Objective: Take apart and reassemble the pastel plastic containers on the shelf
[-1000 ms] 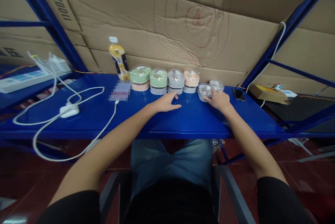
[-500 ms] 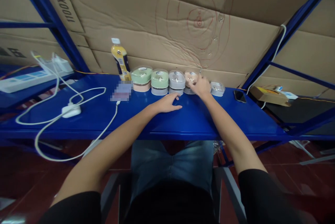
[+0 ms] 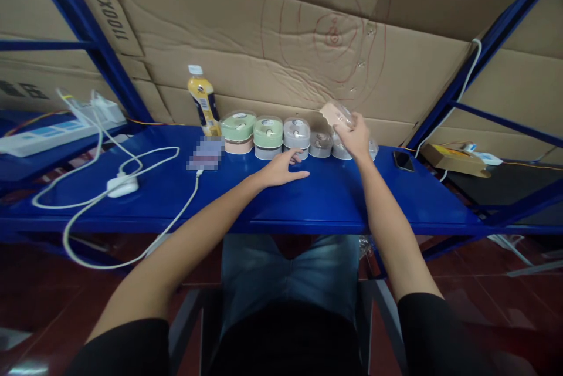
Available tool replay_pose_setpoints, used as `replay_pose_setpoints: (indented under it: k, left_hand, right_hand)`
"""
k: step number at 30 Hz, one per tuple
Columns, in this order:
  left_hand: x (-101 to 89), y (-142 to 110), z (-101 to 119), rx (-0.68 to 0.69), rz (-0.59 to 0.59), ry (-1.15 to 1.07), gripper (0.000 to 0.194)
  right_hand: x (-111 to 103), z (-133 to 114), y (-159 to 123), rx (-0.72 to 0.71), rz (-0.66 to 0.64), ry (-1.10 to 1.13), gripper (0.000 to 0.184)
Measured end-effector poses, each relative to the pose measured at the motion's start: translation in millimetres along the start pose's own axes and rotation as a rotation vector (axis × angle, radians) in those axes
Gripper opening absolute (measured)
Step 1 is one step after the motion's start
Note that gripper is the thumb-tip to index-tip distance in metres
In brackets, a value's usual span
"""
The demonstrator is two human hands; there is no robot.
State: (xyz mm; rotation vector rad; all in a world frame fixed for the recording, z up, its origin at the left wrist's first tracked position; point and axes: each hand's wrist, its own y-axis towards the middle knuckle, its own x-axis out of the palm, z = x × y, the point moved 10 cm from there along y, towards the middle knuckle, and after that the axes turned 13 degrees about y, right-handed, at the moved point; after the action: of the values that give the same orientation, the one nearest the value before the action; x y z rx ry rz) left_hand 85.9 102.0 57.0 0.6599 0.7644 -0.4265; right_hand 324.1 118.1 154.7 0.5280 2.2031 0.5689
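Behind the right hand [image 3: 357,135], half-hidden grey box [image 3: 340,148].

Peach box [image 3: 333,115]: smooth plastic by its look, its clear part shiny. Green boxes [image 3: 268,131] and grey box [image 3: 296,131] before you: matt-looking coloured plastic under transparent, glossy covers. Your table [image 3: 285,209]: seemingly painted metal, smooth, with a soft sheen. Uprights [image 3: 94,41] flanking you: similar painted metal. Wall [image 3: 211,30] facing you: brown cardboard, matt, creased and rippled. Bottle [image 3: 203,101]: plastic, smooth, with a printed label. Cable [image 3: 180,214]: smooth white plastic sheath. Adapter [image 3: 123,186]: smooth white plastic. Phone [image 3: 403,160]: dark, glassy, reflective. Your trousers [image 3: 285,273]: faded denim. Your sleeves [image 3: 127,349]: matt black cloth. Floor [image 3: 472,294]: smooth tile, faintly glossy.
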Motion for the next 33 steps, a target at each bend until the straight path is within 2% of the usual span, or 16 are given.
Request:
replay_pose_setpoints:
  k: [2, 4, 8, 11, 13, 16, 20, 23, 25, 29, 33]
  left_hand:
    - [-6.2, 1.1, 0.4, -0.013, 0.032, -0.141, 0.086]
    - [-10.7, 2.4, 0.4, -0.018, 0.036, -0.264, 0.088]
    - [-14.5, 0.4, -1.2, -0.051, -0.014, -0.345, 0.092]
    - [-8.8, -5.7, -1.3, -0.077, -0.093, -0.271, 0.101]
    - [-4.8, -8.3, 1.7, -0.051, -0.112, -0.219, 0.110]
    - [0.7, -8.0, 8.4, 0.026, -0.089, -0.200, 0.116]
    - [6.9, -5.6, 12.5, 0.075, -0.081, -0.157, 0.116]
    - [3.7, -5.4, 12.0, 0.058, -0.081, -0.079, 0.119]
    - [0.6, -6.3, 14.2, 0.070, -0.090, 0.010, 0.110]
    - [1.0, -8.2, 19.7, 0.115, -0.135, 0.176, 0.064]
    - [1.8, -7.4, 23.1, 0.131, -0.142, 0.143, 0.044]
  right_hand:
    - [-11.5, -7.3, -9.8, -0.080, -0.158, 0.149, 0.076]
    - [-8.5, -15.1, -26.7, -0.131, -0.381, 0.326, 0.078]
    - [25.9, -33.4, -68.9, -0.216, -0.811, 0.549, 0.090]
    - [54.1, -35.9, -86.1, -0.220, -0.938, 0.553, 0.101]
    - [67.0, -36.0, -91.8, -0.224, -0.943, 0.505, 0.105]
    - [75.3, -43.8, -97.2, -0.284, -0.866, 0.413, 0.105]
    - [71.8, -63.1, -100.4, -0.406, -0.717, 0.318, 0.095]
    - [62.2, -59.6, -93.6, -0.381, -0.697, 0.299, 0.080]
    - [50.8, -43.9, -83.1, -0.306, -0.691, 0.279, 0.071]
    - [27.2, 4.4, -61.8, -0.107, -0.659, 0.176, 0.067]
    - [25.3, 31.4, -59.2, -0.047, -0.735, 0.116, 0.072]
